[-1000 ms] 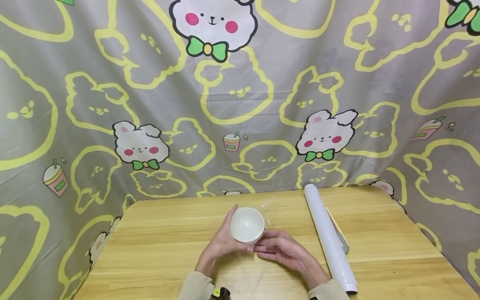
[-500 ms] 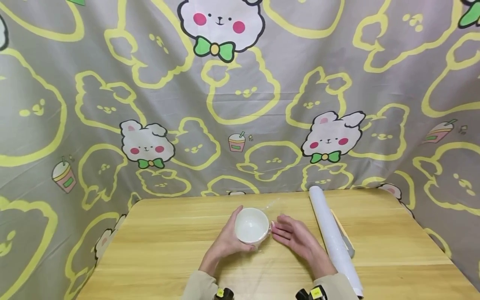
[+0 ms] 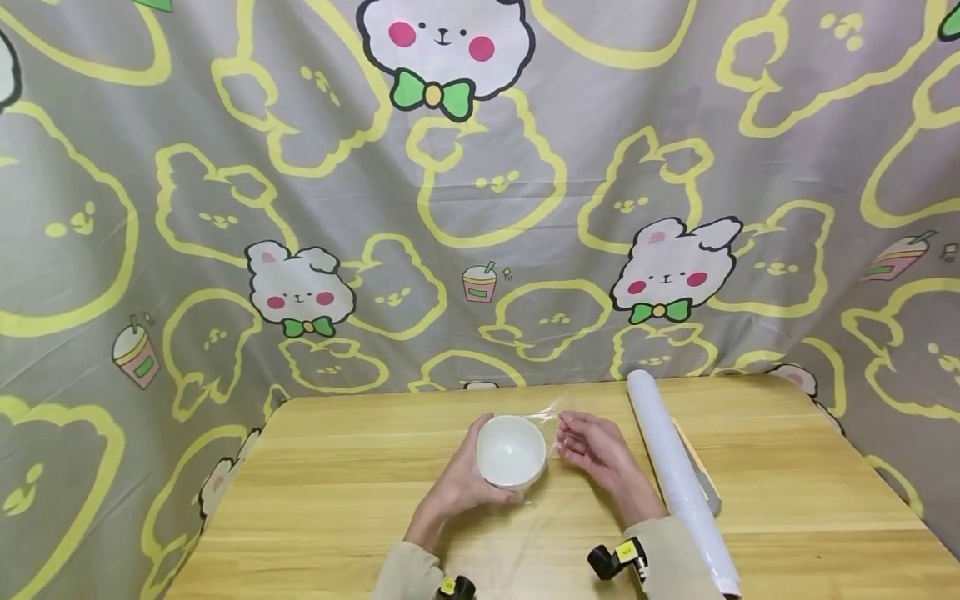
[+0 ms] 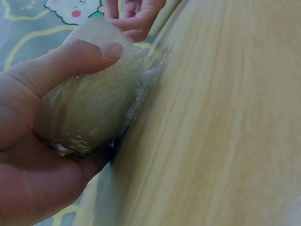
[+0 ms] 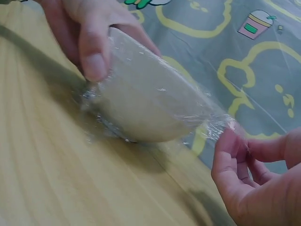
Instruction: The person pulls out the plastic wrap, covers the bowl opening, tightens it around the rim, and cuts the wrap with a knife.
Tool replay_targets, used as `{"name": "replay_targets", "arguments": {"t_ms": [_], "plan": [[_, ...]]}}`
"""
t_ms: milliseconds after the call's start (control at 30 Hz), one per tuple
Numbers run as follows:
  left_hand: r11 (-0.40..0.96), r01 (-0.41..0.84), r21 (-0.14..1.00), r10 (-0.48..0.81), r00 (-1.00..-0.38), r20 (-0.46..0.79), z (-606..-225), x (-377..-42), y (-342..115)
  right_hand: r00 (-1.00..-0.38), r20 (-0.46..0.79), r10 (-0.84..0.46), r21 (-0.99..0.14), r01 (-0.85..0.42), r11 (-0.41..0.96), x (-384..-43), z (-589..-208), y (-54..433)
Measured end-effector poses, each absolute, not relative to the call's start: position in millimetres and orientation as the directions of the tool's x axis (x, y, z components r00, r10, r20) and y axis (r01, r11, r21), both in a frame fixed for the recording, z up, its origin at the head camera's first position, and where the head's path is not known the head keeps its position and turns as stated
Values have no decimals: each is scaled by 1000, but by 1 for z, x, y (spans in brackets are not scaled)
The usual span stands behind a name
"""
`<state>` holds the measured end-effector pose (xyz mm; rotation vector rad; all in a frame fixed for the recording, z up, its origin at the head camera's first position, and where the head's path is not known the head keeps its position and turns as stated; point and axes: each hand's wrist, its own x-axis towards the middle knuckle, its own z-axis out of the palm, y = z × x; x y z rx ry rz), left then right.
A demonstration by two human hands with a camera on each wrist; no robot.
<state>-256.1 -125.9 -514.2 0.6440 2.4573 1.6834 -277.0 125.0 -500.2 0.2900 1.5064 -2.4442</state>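
A white bowl (image 3: 512, 452) is wrapped in clear plastic film, tilted a little above the table. My left hand (image 3: 468, 475) grips it from the left, thumb along its near side and fingers round the far side and underneath. To the right of the bowl, my right hand (image 3: 600, 454) pinches a loose edge of the plastic film (image 5: 214, 125) between thumb and fingertips, drawing it out from the rim. Crumpled film (image 4: 136, 101) bunches beneath the bowl in the left wrist view.
A long white roll (image 3: 682, 483) lies on the wooden table (image 3: 337, 500) to the right of the hands. Partly behind it is a grey and yellow flat tool (image 3: 705, 475). A patterned curtain (image 3: 405, 200) stands along the table's back edge.
My right hand has left the bowl's underside, moved to its right side and taken hold of the film's edge, which now stretches outward. The left hand keeps its grip on the bowl.
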Motion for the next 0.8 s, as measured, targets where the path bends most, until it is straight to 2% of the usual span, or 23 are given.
{"name": "replay_targets", "arguments": {"t_ms": [367, 633, 800], "plan": [[282, 278, 918, 396, -906, 153, -515, -256, -128, -940, -316, -128, -825, 339, -453, -282, -498, 130], [273, 291, 917, 408, -898, 163, -516, -257, -127, -955, -284, -89, -847, 293, -443, -283, -486, 133], [268, 291, 919, 414, -896, 163, -515, -258, -128, -945, -314, -93, -831, 321, -454, -285, -494, 131]]}}
